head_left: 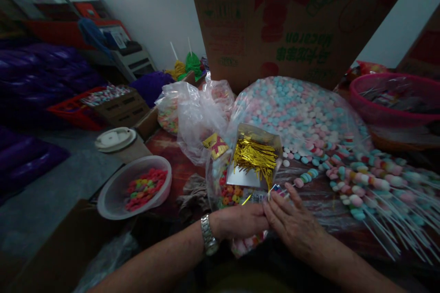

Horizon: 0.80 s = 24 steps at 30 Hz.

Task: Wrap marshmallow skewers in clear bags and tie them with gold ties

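Head view, box (244,177), gold ties (255,153) inside

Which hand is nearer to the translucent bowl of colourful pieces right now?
Left. The left hand is to the right of the bowl, apart from it; the right hand meets the left hand on its far side, farther from the bowl.

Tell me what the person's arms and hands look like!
Both the left hand and the right hand are bare, with no gloves. A shiny silver watch with a metal link band circles the left wrist; nothing shows on the right wrist. No sleeves show on the forearms.
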Available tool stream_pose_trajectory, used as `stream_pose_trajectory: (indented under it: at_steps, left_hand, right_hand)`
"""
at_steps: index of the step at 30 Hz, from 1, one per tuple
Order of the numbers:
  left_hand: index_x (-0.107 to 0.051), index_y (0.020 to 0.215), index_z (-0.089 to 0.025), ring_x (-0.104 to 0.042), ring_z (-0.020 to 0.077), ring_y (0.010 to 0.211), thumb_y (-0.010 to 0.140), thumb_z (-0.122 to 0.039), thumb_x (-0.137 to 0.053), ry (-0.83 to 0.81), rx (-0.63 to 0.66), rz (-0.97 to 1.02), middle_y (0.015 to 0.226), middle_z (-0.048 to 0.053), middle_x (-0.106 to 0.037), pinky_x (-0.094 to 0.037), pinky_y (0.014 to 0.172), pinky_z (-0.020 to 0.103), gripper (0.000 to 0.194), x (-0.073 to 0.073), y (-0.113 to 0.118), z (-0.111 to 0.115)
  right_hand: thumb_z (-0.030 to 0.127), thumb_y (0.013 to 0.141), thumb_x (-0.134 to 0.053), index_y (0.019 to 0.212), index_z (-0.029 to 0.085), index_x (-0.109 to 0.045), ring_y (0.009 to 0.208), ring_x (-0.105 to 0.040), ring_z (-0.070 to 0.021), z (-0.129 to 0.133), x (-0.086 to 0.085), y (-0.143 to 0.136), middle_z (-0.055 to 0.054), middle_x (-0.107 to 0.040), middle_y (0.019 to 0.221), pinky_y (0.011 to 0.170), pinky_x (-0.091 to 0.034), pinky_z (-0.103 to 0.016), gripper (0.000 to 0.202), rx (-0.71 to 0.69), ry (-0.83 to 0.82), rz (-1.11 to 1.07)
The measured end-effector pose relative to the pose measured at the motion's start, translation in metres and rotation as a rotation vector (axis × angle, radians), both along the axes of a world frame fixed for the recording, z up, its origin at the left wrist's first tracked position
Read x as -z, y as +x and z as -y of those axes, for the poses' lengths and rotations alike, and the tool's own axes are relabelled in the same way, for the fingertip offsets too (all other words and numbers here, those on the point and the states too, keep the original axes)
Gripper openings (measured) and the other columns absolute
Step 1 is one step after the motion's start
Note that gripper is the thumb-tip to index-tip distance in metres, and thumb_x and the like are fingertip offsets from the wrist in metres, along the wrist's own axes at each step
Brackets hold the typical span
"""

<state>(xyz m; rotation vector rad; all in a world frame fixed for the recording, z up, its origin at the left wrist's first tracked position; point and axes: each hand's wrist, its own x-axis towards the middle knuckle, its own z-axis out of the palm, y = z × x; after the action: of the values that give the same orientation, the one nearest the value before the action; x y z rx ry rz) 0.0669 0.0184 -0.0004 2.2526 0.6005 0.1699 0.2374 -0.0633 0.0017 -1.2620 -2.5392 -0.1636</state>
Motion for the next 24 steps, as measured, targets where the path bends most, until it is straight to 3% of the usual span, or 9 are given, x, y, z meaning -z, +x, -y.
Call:
stream_pose_trajectory:
  at_steps: [2, 6, 8, 10, 12, 14, 16, 20, 24]
  left_hand:
    - [-0.057, 0.074, -0.019, -0.051, 0.0103, 0.048, 0.081, -0.034, -0.054, -0.018, 0.136, -0.081, 0.058, -0.004, -0.058, -0.039, 0.045, 0.02, 0.017, -0.007, -0.002, -0.001]
    - [-0.055, 0.073, -0.017, -0.055, 0.0172, 0.058, 0.079, -0.025, -0.055, 0.503, 0.366, -0.157, 0.067, 0.004, -0.061, -0.042, 0.054, 0.029, 0.01, -0.023, -0.012, -0.001]
    - [-0.056, 0.08, -0.017, -0.055, 0.019, 0.065, 0.082, -0.017, -0.05, 0.718, 0.354, -0.059, 0.073, 0.005, -0.062, -0.043, 0.062, 0.033, 0.006, -0.028, -0.021, -0.002]
    - [-0.056, 0.083, -0.016, -0.054, 0.0187, 0.067, 0.084, -0.016, -0.045, 0.759, 0.23, 0.04, 0.075, 0.005, -0.061, -0.042, 0.064, 0.033, 0.011, -0.027, -0.031, -0.005]
    - [-0.057, 0.08, -0.016, -0.054, 0.0172, 0.067, 0.086, -0.018, -0.042, 0.619, -0.03, 0.133, 0.072, 0.005, -0.06, -0.041, 0.063, 0.03, 0.017, -0.019, -0.038, -0.009]
    - [-0.057, 0.074, -0.015, -0.053, 0.0147, 0.064, 0.088, -0.022, -0.039, 0.342, -0.353, 0.226, 0.068, 0.004, -0.057, -0.041, 0.061, 0.026, 0.024, -0.006, -0.042, -0.011]
    - [-0.057, 0.07, -0.015, -0.05, 0.0124, 0.059, 0.088, -0.028, -0.04, 0.039, -0.604, 0.298, 0.063, 0.001, -0.054, -0.039, 0.055, 0.023, 0.029, 0.009, -0.041, -0.013]
    - [-0.057, 0.066, -0.014, -0.046, 0.0109, 0.055, 0.082, -0.037, -0.048, -0.331, -0.79, 0.4, 0.057, -0.002, -0.048, -0.036, 0.051, 0.022, 0.029, 0.027, -0.03, -0.015]
    - [-0.055, 0.067, -0.015, -0.039, 0.0072, 0.044, 0.075, -0.042, -0.056, -0.667, -0.865, 0.503, 0.054, -0.004, -0.045, -0.029, 0.041, 0.02, 0.028, 0.022, -0.024, -0.02]
  right_hand:
    - [0.007, 0.079, -0.04, 0.088, 0.015, -0.061, 0.093, -0.058, -0.0273, 0.003, 0.008, -0.004, -0.012, -0.067, 0.084, 0.099, -0.025, -0.056, 0.024, 0.008, -0.15, -0.024]
    - [0.025, 0.084, -0.035, 0.065, 0.019, -0.052, 0.06, -0.06, -0.0204, 0.012, 0.024, -0.021, -0.006, -0.06, 0.056, 0.068, -0.05, -0.038, 0.026, 0.155, -0.839, -0.611]
    - [0.034, 0.088, -0.022, 0.056, 0.021, -0.043, 0.039, -0.053, -0.0167, 0.007, 0.029, -0.028, 0.002, -0.042, 0.036, 0.045, -0.047, -0.029, 0.039, 0.144, -1.109, -0.791]
    - [0.04, 0.09, -0.012, 0.055, 0.022, -0.038, 0.029, -0.046, -0.0149, -0.009, 0.027, -0.029, 0.006, -0.032, 0.031, 0.035, -0.041, -0.025, 0.047, 0.116, -1.239, -0.862]
    - [0.043, 0.09, -0.012, 0.061, 0.02, -0.045, 0.035, -0.051, -0.0143, -0.035, 0.02, -0.023, 0.002, -0.046, 0.04, 0.038, -0.042, -0.024, 0.05, 0.259, -1.142, -0.863]
    - [0.037, 0.089, -0.026, 0.067, 0.017, -0.052, 0.054, -0.059, -0.015, -0.066, 0.014, -0.016, -0.004, -0.059, 0.059, 0.051, -0.046, -0.025, 0.04, 0.538, -0.758, -0.702]
    - [0.027, 0.082, -0.043, 0.066, 0.016, -0.055, 0.078, -0.06, -0.02, -0.092, 0.012, -0.012, -0.011, -0.063, 0.077, 0.067, -0.046, -0.03, 0.023, 0.679, -0.551, -0.595]
    - [0.013, 0.07, -0.052, 0.057, 0.015, -0.055, 0.084, -0.06, -0.0278, -0.12, 0.022, -0.016, -0.016, -0.063, 0.075, 0.071, -0.043, -0.039, 0.014, 0.769, -0.505, -0.555]
    - [0.014, 0.069, -0.05, 0.062, 0.016, -0.056, 0.083, -0.059, -0.0237, -0.132, 0.023, -0.005, -0.01, -0.064, 0.076, 0.072, -0.043, -0.034, 0.009, 0.737, -0.487, -0.646]
